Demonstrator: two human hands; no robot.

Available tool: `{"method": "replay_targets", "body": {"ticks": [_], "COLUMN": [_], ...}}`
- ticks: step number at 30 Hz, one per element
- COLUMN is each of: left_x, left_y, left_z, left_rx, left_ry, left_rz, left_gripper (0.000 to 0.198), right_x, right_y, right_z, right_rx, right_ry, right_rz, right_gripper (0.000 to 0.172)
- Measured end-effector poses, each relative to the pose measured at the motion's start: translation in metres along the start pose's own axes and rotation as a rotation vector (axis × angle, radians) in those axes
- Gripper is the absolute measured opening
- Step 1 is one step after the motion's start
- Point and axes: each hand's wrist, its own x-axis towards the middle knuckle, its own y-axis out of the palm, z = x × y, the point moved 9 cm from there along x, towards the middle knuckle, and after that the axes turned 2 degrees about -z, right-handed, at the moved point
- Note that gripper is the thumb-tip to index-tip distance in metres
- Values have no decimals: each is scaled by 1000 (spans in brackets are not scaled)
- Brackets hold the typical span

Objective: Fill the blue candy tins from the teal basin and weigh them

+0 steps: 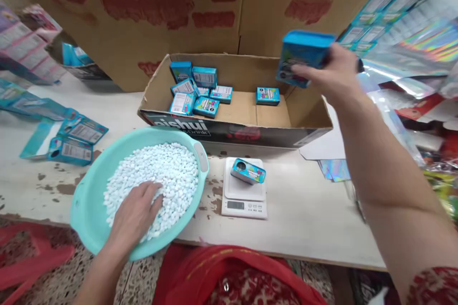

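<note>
Smooth against flaking
Over my feed I see a smooth plastic basin (91,195) near left, matt cardboard tray (238,74) far, flaking painted tabletop (304,224), glossy iridescent film (434,45) far right.

We find a narrow passage between the basin (91,212) and the scale (246,193); beyond it, the carton (246,108) (accessible from above) blocks level entry.

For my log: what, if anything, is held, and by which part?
Right hand: blue box, by its right end. Left hand, in pellets: cannot tell.
</note>
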Motion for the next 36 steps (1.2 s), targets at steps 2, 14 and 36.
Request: {"method": "replay_targets", "body": {"ticks": [2,14,36], "left_x": [0,2,-9], "left_y": [-2,-2,15], "left_z": [-2,-7,19], "left_rx": [17,100,-61], "left_ry": [10,-6,-180], "left_rz": [-1,44,24], "left_gripper": [35,34,36], "right_x": [-54,-320,-334], "right_y": [-39,-36,-24], "right_z": [18,-86,-92], "right_rx": [232,38,-86], "right_ry": [-67,689,519], "right_rz": [-101,-257,-314], "right_gripper": [64,53,91]}}
